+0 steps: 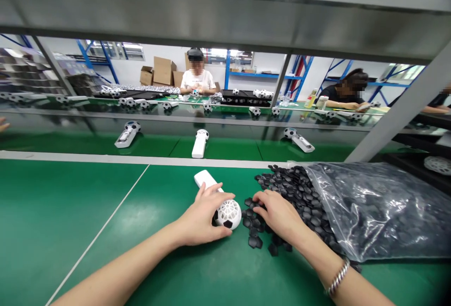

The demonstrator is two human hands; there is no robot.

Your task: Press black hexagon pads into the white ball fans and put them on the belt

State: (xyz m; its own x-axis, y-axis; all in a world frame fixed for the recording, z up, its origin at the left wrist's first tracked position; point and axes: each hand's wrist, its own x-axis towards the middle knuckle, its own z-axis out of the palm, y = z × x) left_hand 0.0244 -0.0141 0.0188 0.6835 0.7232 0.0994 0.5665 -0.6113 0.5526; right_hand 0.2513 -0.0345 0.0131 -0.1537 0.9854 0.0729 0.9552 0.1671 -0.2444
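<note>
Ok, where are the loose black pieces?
In the head view, right of centre: the black pieces lie heaped on the green bench, between the held ball and the clear bag, with the right hand over them.

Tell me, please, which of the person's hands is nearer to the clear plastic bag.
Right: the right hand is at the black pieces beside the bag; the left hand is farther off, holding the white device.

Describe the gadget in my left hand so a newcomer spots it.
Find the near green tabletop, then the black pieces heaped left of the clear bag. Just left of them, your left hand grips a white gadget with a round, soccer-patterned head. Unlike similar gadgets on the strip beyond, it's being held.
</note>
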